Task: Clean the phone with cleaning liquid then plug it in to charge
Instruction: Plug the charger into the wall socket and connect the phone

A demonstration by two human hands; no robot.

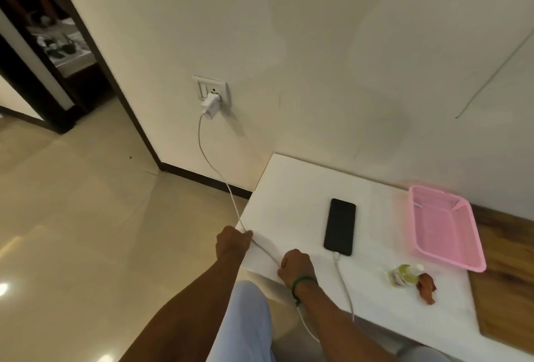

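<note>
A black phone (pixel 339 226) lies face up on the white table (pixel 289 188), with a white charging cable (pixel 211 165) plugged into its near end. The cable loops off the table's front edge and runs up to a white charger (pixel 211 105) in the wall socket (pixel 213 90). My left hand (pixel 233 241) grips the cable at the table's left edge. My right hand (pixel 296 266) grips the same cable a little nearer to me, left of the phone. A small bottle of yellowish cleaning liquid (pixel 404 275) lies on its side at the right, beside a brown cloth (pixel 427 288).
A pink plastic basket (pixel 446 228) sits at the table's back right, partly over a wooden surface (pixel 508 289). Shiny tiled floor (pixel 72 217) stretches to the left, with a dark-framed doorway (pixel 43 44) at the upper left. My light trouser leg (pixel 245 327) is below the table edge.
</note>
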